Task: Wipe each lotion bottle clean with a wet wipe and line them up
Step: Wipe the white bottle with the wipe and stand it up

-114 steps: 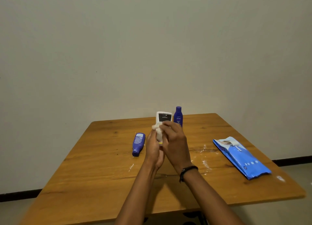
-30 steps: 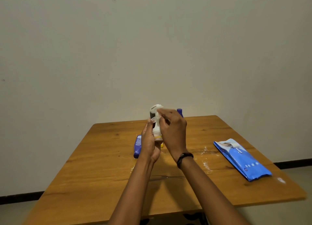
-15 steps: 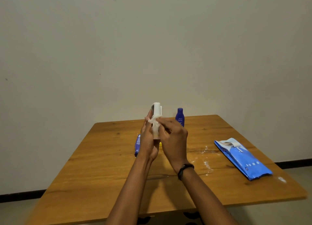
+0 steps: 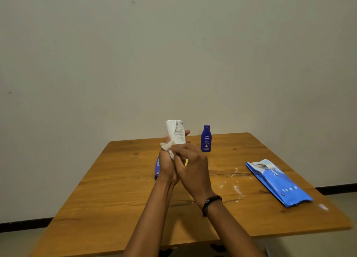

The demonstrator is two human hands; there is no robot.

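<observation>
My left hand [image 4: 166, 166] grips a white lotion bottle [image 4: 176, 131] and holds it upright above the wooden table [image 4: 116, 195], its printed back label facing me. My right hand [image 4: 193, 164] pinches a crumpled white wet wipe [image 4: 167, 148] against the bottle's lower part. A yellow bit of the bottle shows between my fingers. A small dark blue lotion bottle [image 4: 206, 139] stands upright at the table's far side, right of my hands. Another blue bottle [image 4: 156, 168] lies on its side behind my left hand, mostly hidden.
A blue wet wipe pack [image 4: 278, 183] lies flat at the table's right side. White smears and specks [image 4: 235, 187] mark the wood between the pack and my hands. A pale wall stands right behind the table's far edge.
The white bottle has turned in my left hand, so its printed back label now faces me. My right hand has slid the wipe down from the bottle's upper part to its lower part.
</observation>
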